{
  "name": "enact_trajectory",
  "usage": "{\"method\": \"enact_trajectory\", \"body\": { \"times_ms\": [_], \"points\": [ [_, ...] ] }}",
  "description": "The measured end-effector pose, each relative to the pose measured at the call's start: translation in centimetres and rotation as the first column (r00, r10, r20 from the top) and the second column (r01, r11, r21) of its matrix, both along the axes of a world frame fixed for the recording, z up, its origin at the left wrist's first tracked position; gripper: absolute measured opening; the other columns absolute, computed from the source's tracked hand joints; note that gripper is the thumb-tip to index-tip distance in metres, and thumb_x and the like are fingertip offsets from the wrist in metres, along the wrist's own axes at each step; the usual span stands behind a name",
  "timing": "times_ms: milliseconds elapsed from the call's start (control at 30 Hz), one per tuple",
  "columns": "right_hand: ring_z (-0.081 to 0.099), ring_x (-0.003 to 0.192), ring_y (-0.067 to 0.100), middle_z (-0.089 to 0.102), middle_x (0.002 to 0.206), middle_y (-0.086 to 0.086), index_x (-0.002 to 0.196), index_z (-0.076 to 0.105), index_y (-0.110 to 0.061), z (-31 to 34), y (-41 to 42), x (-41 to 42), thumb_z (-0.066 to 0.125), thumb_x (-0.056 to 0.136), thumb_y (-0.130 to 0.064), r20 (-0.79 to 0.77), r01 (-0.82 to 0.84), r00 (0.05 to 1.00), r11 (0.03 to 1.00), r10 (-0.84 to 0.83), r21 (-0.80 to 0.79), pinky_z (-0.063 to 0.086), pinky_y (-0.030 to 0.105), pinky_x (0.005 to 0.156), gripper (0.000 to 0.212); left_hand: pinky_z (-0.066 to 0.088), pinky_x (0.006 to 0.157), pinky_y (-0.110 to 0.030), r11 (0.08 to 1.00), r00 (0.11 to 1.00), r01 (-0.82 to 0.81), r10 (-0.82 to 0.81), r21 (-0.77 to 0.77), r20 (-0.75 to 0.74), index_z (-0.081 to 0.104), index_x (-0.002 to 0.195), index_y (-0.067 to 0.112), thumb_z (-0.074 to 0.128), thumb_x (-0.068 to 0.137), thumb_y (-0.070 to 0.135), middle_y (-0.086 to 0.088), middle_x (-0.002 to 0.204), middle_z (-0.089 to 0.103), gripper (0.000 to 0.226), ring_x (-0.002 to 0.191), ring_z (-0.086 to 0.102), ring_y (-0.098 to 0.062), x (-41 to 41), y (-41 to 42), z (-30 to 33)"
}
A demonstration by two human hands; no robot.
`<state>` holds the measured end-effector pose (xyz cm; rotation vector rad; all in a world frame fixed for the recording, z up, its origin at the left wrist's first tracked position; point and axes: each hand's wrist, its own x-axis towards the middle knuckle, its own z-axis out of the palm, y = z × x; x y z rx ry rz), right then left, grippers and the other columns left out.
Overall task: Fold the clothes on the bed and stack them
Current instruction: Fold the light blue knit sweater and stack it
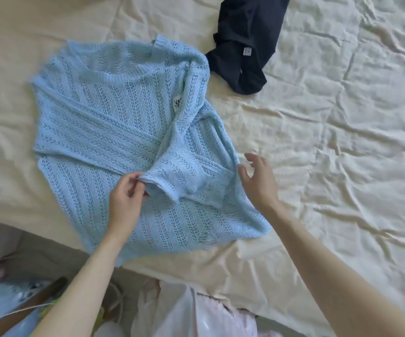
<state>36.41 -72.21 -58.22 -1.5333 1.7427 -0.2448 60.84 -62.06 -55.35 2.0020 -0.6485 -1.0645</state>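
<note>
A light blue open-knit sweater point(113, 132) lies partly folded on the cream bed point(330, 142) — neckline toward the far side, a white label showing near the collar, one sleeve drawn across its middle with the cuff bunched up. Beyond its upper right corner, a dark navy garment point(242, 42) lies crumpled — just apart from it.
</note>
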Motion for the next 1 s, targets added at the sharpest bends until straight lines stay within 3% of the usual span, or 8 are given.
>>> {"method": "enact_trajectory", "body": {
  "times_ms": [100,200,367,433,533,633,867,1000],
  "points": [
    [0.053,0.108,0.036,0.056,0.117,0.017,0.122,0.056,-0.004,-0.1,1.8,2.3,0.064,0.087,-0.023,-0.125,-0.273,0.958,0.955,0.259,-0.114,0.043,0.044,0.089,0.041,0.056,0.072,-0.022,0.934,0.906,-0.328,0.353,0.142,-0.233,0.053,0.107,0.015,0.044,0.098,0.005,-0.006,0.104,0.063,0.016,0.091,0.064,-0.016,1.9,0.1,-1.3],
    [0.047,0.116,0.034,0.048,0.131,0.01,0.132,0.047,-0.012,-1.3,3.7,2.1,0.065,0.082,-0.025,-0.358,-0.381,0.863,0.925,0.355,-0.002,0.041,0.044,0.087,0.054,0.05,0.085,-0.034,0.881,0.833,-0.389,0.462,0.27,-0.306,0.049,0.12,0.008,0.039,0.099,0.001,-0.016,0.116,0.059,0.024,0.093,0.063,-0.022,2.8,0.9,-2.7],
    [0.051,0.083,0.028,0.055,0.116,0.017,0.123,0.051,-0.01,-3.5,2.7,-1.6,0.051,0.087,-0.003,-0.079,0.052,0.996,0.98,-0.038,0.193,0.033,0.028,0.061,0.036,0.051,0.08,-0.034,0.869,0.857,-0.38,0.46,0.316,-0.233,0.05,0.123,-0.001,0.041,0.096,-0.003,-0.017,0.111,0.062,0.028,0.089,0.066,-0.022,3.8,1.3,-2.9],
    [0.052,0.081,0.021,0.062,0.11,0.015,0.116,0.054,-0.01,-3.7,1.7,-3.1,0.053,0.089,-0.008,-0.083,0.276,0.961,0.915,-0.263,0.294,0.035,0.026,0.057,0.027,0.05,0.082,-0.029,0.894,0.933,-0.321,0.354,0.312,-0.056,0.053,0.121,0.006,0.04,0.096,-0.003,-0.012,0.118,0.06,0.029,0.101,0.062,-0.021,3.9,0.9,-2.6],
    [0.056,0.084,0.022,0.066,0.108,0.014,0.11,0.059,-0.008,-3.5,0.9,-4.0,0.056,0.089,-0.015,-0.212,0.315,0.943,0.897,-0.257,0.311,0.04,0.026,0.068,0.023,0.044,0.086,-0.025,0.948,0.971,-0.096,0.023,0.302,0.236,0.049,0.13,0.014,0.043,0.093,-0.002,-0.003,0.133,0.049,0.04,0.113,0.05,-0.014,3.4,-0.5,-1.4],
    [0.057,0.098,0.028,0.062,0.112,0.013,0.113,0.059,-0.009,-3.1,0.0,-2.3,0.052,0.092,-0.022,-0.262,0.149,0.96,0.976,-0.103,0.161,0.043,0.034,0.082,0.026,0.029,0.108,-0.044,0.941,0.801,0.158,-0.299,0.299,0.519,0.051,0.13,0.013,0.052,0.086,0.004,-0.005,0.139,0.044,0.045,0.13,0.037,-0.022,2.2,-3.4,-0.7],
    [0.053,0.097,0.027,0.06,0.106,0.012,0.109,0.064,-0.007,-2.5,-7.1,6.2,0.052,0.095,-0.024,-0.184,-0.143,0.977,0.975,0.112,-0.168,0.04,0.038,0.084,0.025,0.043,0.092,-0.039,0.725,0.498,0.602,-0.668,0.334,0.553,0.036,0.14,0.015,0.051,0.095,0.026,-0.009,0.149,0.029,0.049,0.128,0.039,-0.025,-1.5,-14.4,-3.6],
    [0.05,0.058,0.02,0.06,0.07,0.019,0.081,0.061,0.007,-2.6,-9.6,9.6,0.053,0.095,-0.028,0.149,0.279,0.931,0.913,-0.333,0.296,0.049,0.031,0.055,0.039,0.049,0.075,-0.035,0.747,0.572,0.584,-0.657,0.318,0.492,0.047,0.129,0.014,0.057,0.093,0.02,-0.008,0.122,0.052,0.038,0.098,0.056,-0.024,-1.0,-17.3,-5.6]
  ]
}}
